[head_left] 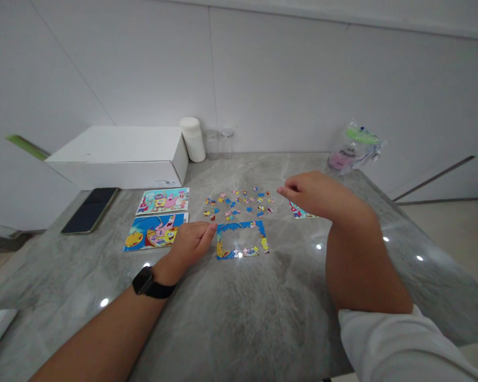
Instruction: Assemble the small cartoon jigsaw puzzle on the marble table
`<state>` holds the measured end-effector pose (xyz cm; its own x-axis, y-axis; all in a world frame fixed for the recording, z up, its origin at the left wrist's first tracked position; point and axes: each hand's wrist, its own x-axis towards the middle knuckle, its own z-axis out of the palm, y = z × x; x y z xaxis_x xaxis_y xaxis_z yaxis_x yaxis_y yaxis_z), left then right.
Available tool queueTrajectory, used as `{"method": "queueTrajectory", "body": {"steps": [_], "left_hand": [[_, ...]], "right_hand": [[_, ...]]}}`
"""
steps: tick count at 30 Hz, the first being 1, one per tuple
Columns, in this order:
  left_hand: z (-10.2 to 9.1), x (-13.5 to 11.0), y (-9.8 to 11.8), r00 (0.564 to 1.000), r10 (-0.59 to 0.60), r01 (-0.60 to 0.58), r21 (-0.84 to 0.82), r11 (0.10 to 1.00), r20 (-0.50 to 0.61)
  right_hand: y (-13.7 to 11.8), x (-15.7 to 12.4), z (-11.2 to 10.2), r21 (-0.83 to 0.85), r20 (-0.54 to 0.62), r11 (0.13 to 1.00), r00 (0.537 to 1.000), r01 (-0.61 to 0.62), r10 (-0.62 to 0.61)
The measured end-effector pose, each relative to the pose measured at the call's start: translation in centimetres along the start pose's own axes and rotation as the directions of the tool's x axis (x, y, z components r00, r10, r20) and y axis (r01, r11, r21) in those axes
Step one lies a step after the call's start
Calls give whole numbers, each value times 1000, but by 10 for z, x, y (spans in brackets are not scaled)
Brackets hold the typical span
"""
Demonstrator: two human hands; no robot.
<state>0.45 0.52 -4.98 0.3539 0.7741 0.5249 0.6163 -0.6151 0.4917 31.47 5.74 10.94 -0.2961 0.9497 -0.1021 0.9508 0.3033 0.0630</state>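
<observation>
My left hand (pixel 191 241) rests beside the left edge of a partly assembled jigsaw puzzle (pixel 245 252), its fingers curled and thumb pressed to the index finger. Whether it pinches a piece is hidden. The puzzle is a rectangular border with a bare middle. Loose puzzle pieces (pixel 233 203) lie scattered just behind it. To their right hovers my right hand (pixel 313 193), fingers curled into a pinch; anything in it is too small to make out. Partly under that hand, a colourful card (pixel 300 212) shows. A blue cartoon picture card (pixel 151 233) lies by my left hand.
Behind the blue card is another cartoon card (pixel 163 201). A phone (pixel 91 211) lies at left, near a white box (pixel 119 154). A white bottle (pixel 193 140) and two clear jars (pixel 212 145) stand by the wall. A plastic-wrapped cup (pixel 352 148) stands back right.
</observation>
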Motion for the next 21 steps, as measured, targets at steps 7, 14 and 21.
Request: {"method": "queueTrajectory", "body": {"steps": [7,14,21], "left_hand": [[1,-2,-2,1000,-8,8,-2,1000,3],[0,0,-1,997,-74,74,-12,997,29],[0,0,-3,993,-119,119,-6,993,-5]], "right_hand": [[2,1,1,-8,9,1000,1000,-7,7],[2,1,2,3,22,1000,1000,19,-19],[6,5,3,21,44,999,999,27,-28]]}}
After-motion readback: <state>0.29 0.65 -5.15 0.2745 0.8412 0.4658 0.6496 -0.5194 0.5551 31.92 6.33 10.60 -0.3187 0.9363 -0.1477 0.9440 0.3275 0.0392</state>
